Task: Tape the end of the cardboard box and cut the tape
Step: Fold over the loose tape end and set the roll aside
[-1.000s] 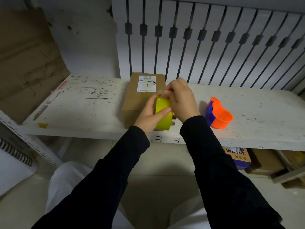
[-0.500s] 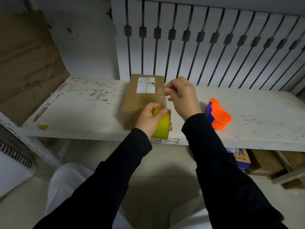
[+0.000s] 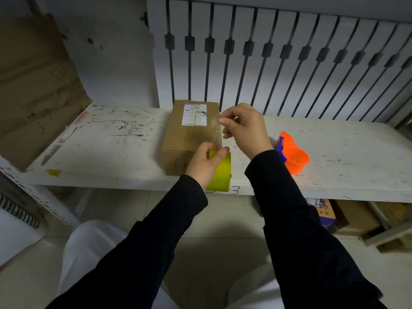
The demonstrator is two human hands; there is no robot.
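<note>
On the white bench [image 3: 111,152], the cardboard box [image 3: 189,134] lies flat with its white label [image 3: 194,114] at the far end, and I place everything else from it. Just in front of its near right corner, my left hand [image 3: 204,166] wraps around the yellow-green tape roll [image 3: 220,172], thumb over the top and fingers [image 3: 224,150] curled on the roll's rim, holding it at the bench's front edge. Above the box's right edge, my right hand [image 3: 244,128] pinches the free end of the clear tape strip [image 3: 217,132] between thumb and forefinger, the other fingers loosely bent; the strip runs from that pinch down to the roll, along the box's right side. Right of the box, beyond my right wrist, the orange tape cutter [image 3: 294,156] with its blue part sits on the bench, apart from the box.
</note>
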